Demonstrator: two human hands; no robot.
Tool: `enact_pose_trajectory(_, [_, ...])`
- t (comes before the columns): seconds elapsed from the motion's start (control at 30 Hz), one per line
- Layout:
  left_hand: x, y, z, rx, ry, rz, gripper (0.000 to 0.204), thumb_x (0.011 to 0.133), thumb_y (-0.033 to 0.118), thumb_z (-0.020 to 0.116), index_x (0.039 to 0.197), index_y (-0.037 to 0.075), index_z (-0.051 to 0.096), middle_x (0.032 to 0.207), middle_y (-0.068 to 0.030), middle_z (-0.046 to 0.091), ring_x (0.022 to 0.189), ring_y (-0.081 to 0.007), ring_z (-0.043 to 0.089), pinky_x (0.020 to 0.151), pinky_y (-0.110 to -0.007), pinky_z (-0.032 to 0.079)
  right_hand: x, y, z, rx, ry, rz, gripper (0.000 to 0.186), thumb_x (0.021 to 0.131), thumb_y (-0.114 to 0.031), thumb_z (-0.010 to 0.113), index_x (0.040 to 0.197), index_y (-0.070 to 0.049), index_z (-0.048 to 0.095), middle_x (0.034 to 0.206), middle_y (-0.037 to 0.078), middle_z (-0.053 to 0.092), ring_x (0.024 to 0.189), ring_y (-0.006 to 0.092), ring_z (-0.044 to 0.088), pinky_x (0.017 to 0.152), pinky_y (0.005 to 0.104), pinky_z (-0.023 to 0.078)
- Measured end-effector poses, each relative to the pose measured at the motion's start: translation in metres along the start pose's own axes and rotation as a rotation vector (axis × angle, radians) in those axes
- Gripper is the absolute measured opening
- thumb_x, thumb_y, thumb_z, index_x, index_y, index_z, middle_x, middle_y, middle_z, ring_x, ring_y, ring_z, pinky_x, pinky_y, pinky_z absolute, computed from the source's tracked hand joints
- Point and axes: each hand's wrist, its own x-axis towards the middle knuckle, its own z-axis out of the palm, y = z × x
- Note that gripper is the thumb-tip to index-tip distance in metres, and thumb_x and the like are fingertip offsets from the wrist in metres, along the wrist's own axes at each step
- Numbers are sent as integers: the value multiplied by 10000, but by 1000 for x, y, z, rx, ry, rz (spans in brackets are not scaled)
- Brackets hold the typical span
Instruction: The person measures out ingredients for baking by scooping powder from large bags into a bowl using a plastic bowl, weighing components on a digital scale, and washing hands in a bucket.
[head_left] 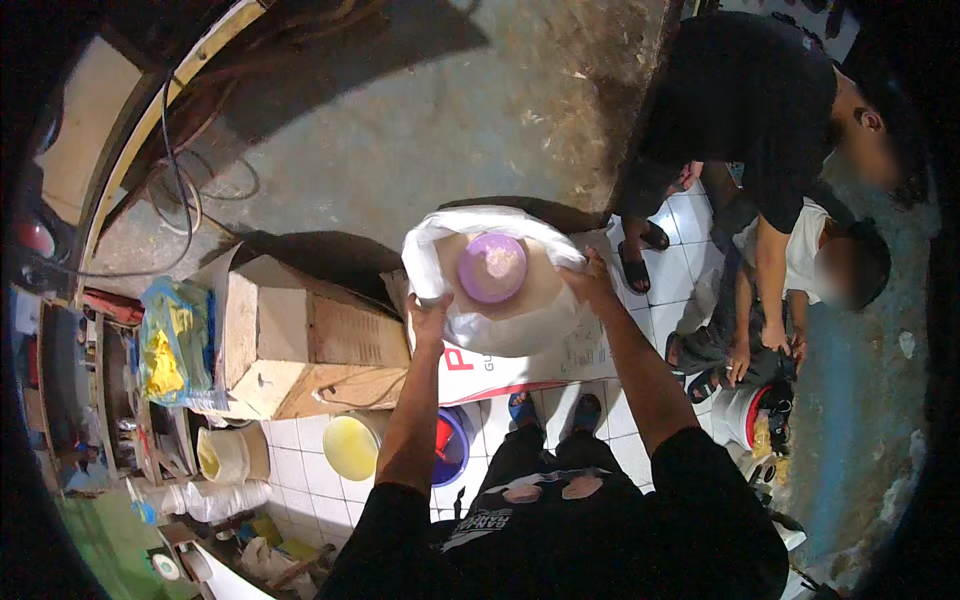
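Observation:
A white sack stands with its mouth wide and its rim rolled outward. Inside it, a purple bowl rests on pale, powdery contents. Some of the same pale stuff lies in the bowl. My left hand grips the near left part of the rim, fingers closed over the edge. On the other side, my right hand pinches the rim at the right. Both forearms reach up from below. Under the sack lies a white printed sack with red marks.
A wooden box stands left of the sack, near a yellow bucket and a blue tub. Two people are at the right, one bending, one sitting low. A cable hangs at the upper left.

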Motion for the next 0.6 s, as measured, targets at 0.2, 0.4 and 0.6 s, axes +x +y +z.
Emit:
enact_pose_trajectory(0.2, [33, 9, 15, 843, 122, 63, 591, 729, 171, 653, 1220, 38, 353, 961, -264, 612, 902, -389, 611, 805, -426, 465, 39, -33, 24, -356, -248, -8, 549, 735, -337, 659, 1219, -131, 502, 1141, 175, 574, 1041, 368, 554, 847, 434, 474])
enact_pose_trajectory(0.4, [59, -1, -73, 861, -75, 148, 530, 751, 198, 599, 1215, 65, 379, 902, -227, 614, 867, -413, 603, 773, -480, 462, 99, -42, 21, -231, 63, -157, 282, 785, -202, 568, 1049, -110, 595, 944, 157, 643, 926, 369, 603, 782, 449, 492])
enact_pose_trajectory(0.6, [70, 31, -53, 1025, -35, 648, 875, 671, 209, 728, 1381, 95, 230, 1306, -234, 377, 1136, -414, 452, 916, -435, 412, 101, -87, 30, -451, 22, -452, 380, 761, -237, 628, 1110, -94, 575, 1026, 178, 620, 1021, 354, 565, 886, 422, 442])
